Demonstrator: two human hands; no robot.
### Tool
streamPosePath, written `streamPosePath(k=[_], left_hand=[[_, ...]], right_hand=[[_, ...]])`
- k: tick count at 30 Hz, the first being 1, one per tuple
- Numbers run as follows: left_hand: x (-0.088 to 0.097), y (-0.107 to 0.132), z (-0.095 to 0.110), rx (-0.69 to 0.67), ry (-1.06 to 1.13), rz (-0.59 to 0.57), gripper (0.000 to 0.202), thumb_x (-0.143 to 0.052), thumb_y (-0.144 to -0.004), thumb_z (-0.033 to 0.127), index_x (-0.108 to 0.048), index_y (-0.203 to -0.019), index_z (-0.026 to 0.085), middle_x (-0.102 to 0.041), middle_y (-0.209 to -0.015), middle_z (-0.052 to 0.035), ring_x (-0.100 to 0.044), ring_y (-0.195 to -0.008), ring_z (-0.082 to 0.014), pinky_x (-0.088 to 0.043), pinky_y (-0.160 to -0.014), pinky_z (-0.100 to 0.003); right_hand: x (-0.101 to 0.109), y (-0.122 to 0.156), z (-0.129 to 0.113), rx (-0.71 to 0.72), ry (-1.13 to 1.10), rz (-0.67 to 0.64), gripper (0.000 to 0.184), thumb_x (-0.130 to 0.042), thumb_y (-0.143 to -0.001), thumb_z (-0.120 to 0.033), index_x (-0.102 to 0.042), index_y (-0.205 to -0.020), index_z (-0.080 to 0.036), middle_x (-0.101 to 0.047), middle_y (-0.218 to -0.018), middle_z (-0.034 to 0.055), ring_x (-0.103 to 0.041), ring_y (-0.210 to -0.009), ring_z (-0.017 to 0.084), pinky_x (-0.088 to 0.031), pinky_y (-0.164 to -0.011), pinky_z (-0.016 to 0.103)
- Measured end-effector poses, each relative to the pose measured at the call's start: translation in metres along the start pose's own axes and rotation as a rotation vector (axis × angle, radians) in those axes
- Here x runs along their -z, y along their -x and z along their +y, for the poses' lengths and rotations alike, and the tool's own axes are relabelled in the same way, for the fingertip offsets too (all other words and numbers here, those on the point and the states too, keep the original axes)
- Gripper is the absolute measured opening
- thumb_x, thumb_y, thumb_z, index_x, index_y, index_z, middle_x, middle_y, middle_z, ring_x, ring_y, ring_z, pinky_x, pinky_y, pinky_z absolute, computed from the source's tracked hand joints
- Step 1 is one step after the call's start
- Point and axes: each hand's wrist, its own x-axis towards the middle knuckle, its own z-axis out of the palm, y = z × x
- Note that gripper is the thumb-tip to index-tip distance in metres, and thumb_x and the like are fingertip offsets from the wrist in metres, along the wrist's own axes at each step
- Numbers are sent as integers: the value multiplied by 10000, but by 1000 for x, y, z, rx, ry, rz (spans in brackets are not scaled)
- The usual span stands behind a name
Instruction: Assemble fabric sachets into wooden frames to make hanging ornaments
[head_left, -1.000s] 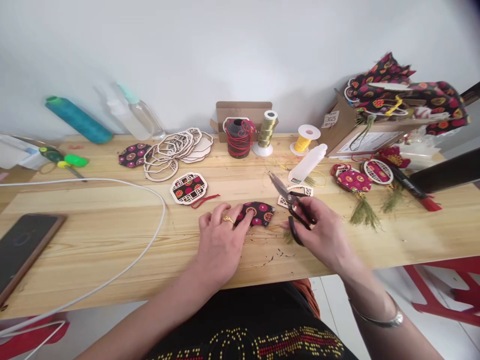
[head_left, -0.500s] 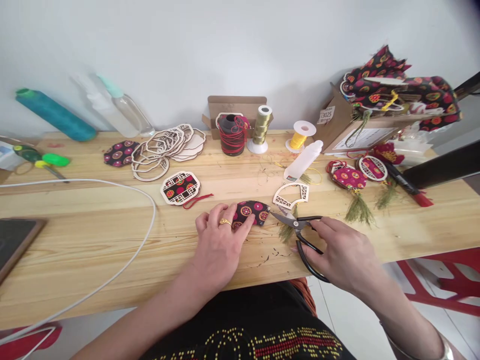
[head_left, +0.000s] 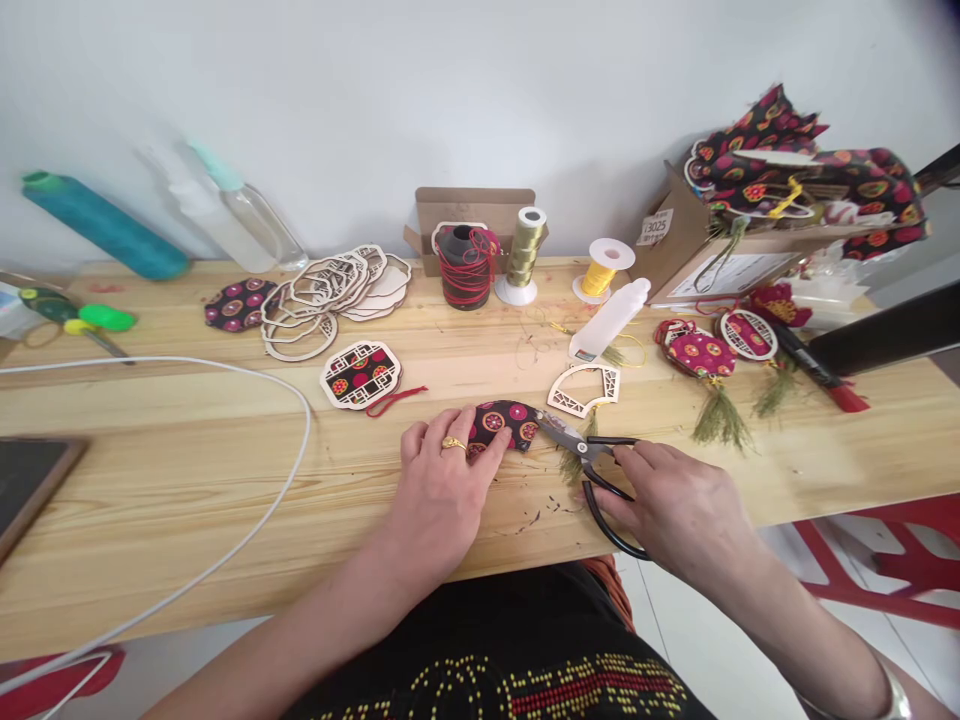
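My left hand [head_left: 448,475] presses a dark patterned fabric piece [head_left: 504,424] against the wooden table, its thumb and fingers closed about the piece's left part. Black-handled scissors [head_left: 582,448] are in my right hand [head_left: 679,500], fingers through the handles. Their blades point left and meet the fabric's right edge. Just behind the blades lies a fan-shaped wooden frame [head_left: 562,397] with a cut-out lattice. A green tassel [head_left: 571,466] shows partly under the scissors. Small dark scraps [head_left: 551,508] are scattered in front of the fabric.
Behind stand a red thread spool [head_left: 464,275], a gold spool [head_left: 526,250], a yellow spool [head_left: 600,272] and a white bottle [head_left: 609,322]. Wooden frames [head_left: 322,300] are piled at left. A fabric-filled cardboard box [head_left: 679,250] stands at right. A white cable [head_left: 306,430] curves across the left.
The scissors have moved slightly left, with their blades now closer together at the fabric's edge. My left hand keeps the fabric piece in nearly the same place.
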Motion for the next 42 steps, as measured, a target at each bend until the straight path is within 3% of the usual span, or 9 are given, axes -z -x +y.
streamPosePath(k=[18,21,25,27,31,36,42], left_hand=[[0,1,2,-6,-21,5,457,-421,-880,71,-634,-1236,262,-575,-1269,-204,-507,-1116,-342,-385,-823,-498],[1,0,2,2,-32,-11,463,-413,-881,69,-632,-1238,267,-572,-1272,-199,-504,-1115,-337,-383,-824,-495],[3,-1,2,9,-29,-30,472,-401,-887,72,-622,-1248,282,-568,-1278,-181,-493,-1123,-327,-378,-836,-487],[4,-1,1,17,-18,-39,476,-399,-887,73,-615,-1253,288,-563,-1285,-170,-485,-1129,-326,-375,-842,-486],[3,-1,0,47,46,-60,486,-399,-880,58,-600,-1261,283,-544,-1312,-158,-482,-1135,-325,-372,-854,-487],[1,-3,-1,136,186,-19,436,-399,-922,107,-497,-1340,183,-579,-1264,-156,-498,-1118,-298,-372,-897,-468],[3,-7,-5,236,415,-19,407,-411,-941,177,-431,-1346,136,-570,-1272,-161,-484,-1164,-298,-410,-908,-471]], right_hand=[[10,-8,-13,-77,74,-251,257,-593,-815,-335,-627,-651,-140,-617,-560,95,-557,-441,183,-268,-402,275],[8,-10,-5,-145,-80,-253,299,-570,-830,-366,-595,-612,-164,-615,-535,75,-539,-427,169,-288,-417,275],[5,-17,6,-382,-399,-140,441,-462,-869,-534,-510,-576,-208,-551,-472,18,-455,-401,127,-302,-415,261],[3,-21,5,-448,-554,-126,445,-494,-836,-574,-484,-574,-214,-533,-469,-1,-430,-407,112,-312,-413,250],[-2,-33,-6,-448,-711,-130,335,-600,-788,-492,-516,-637,-205,-574,-551,-6,-466,-468,111,-356,-454,243],[-2,-44,-14,-375,-729,-77,142,-592,-800,-332,-595,-801,-190,-640,-679,17,-545,-569,133,-401,-534,254],[2,-30,-1,-310,-588,-117,177,-568,-804,-309,-661,-886,-182,-687,-782,55,-602,-646,167,-420,-561,276]])
